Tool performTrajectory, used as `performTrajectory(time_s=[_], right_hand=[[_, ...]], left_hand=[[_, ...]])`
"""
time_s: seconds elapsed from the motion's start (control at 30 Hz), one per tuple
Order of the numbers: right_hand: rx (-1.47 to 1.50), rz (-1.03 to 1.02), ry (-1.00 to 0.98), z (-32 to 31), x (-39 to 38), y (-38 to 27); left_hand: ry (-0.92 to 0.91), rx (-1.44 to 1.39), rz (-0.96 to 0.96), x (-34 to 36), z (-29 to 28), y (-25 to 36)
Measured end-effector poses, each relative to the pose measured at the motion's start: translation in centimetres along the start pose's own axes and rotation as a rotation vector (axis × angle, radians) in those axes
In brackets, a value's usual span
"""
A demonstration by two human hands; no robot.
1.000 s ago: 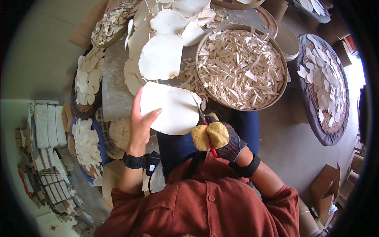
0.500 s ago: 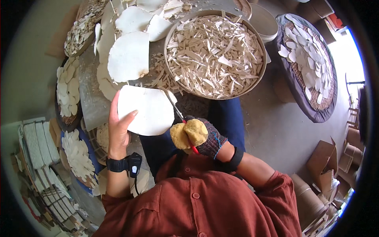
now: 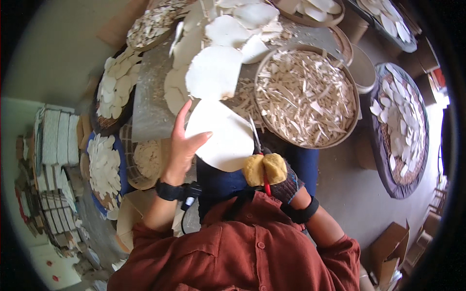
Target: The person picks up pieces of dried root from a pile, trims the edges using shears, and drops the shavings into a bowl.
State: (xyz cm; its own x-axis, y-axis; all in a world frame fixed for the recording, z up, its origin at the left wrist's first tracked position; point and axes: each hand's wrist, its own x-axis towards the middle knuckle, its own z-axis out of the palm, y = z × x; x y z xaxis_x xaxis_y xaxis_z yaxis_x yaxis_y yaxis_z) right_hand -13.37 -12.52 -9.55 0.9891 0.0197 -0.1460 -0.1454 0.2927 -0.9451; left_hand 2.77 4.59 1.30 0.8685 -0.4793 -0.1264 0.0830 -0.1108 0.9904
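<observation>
My left hand [image 3: 183, 148] holds a thin white flat piece [image 3: 224, 138] over my lap, with the thumb on top and the fingers behind. The piece has a rounded outline and a pointed upper end; its material I cannot tell for sure. Wearing a dark knitted glove, my right hand [image 3: 290, 188] grips scissors [image 3: 257, 140] with red handles. Thick yellow foam pads [image 3: 264, 169] wrap those handles and hide part of the fingers. The blades point away from me along the right edge of the white piece.
A round tray of pale offcuts [image 3: 306, 99] sits just beyond my right hand. Larger irregular white sheets [image 3: 214, 72] are piled on the grey worktop [image 3: 153, 104]. Round trays of cut pieces stand at left [image 3: 104, 167] and right [image 3: 403, 131]. An open cardboard box [image 3: 391, 254] is at lower right.
The whole view has shifted, so the scene sits further right and lower. The white piece has been turned in my left hand, and the curled strip at its upper right edge no longer shows.
</observation>
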Motion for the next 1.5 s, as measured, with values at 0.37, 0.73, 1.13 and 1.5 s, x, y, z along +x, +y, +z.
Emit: performTrajectory(time_s=[0.37, 0.73, 1.13, 1.5], right_hand=[[0.087, -0.017, -0.032, -0.5, -0.4, 0.2], [0.145, 0.062, 0.04, 0.6, -1.2, -0.9], [-0.217, -0.153, 0.087, 0.6, -1.7, 0.3], [-0.023, -0.035, 0.059, -1.2, -3.2, 1.6]], left_hand=[[0.07, 0.047, 0.151, 0.2, 0.7, -0.5], [-0.058, -0.022, 0.052, 1.8, -0.5, -0.2], [-0.072, -0.091, -0.038, 0.9, -0.2, 1.7], [0.701, -0.259, 0.355, 4.9, -17.7, 5.6]])
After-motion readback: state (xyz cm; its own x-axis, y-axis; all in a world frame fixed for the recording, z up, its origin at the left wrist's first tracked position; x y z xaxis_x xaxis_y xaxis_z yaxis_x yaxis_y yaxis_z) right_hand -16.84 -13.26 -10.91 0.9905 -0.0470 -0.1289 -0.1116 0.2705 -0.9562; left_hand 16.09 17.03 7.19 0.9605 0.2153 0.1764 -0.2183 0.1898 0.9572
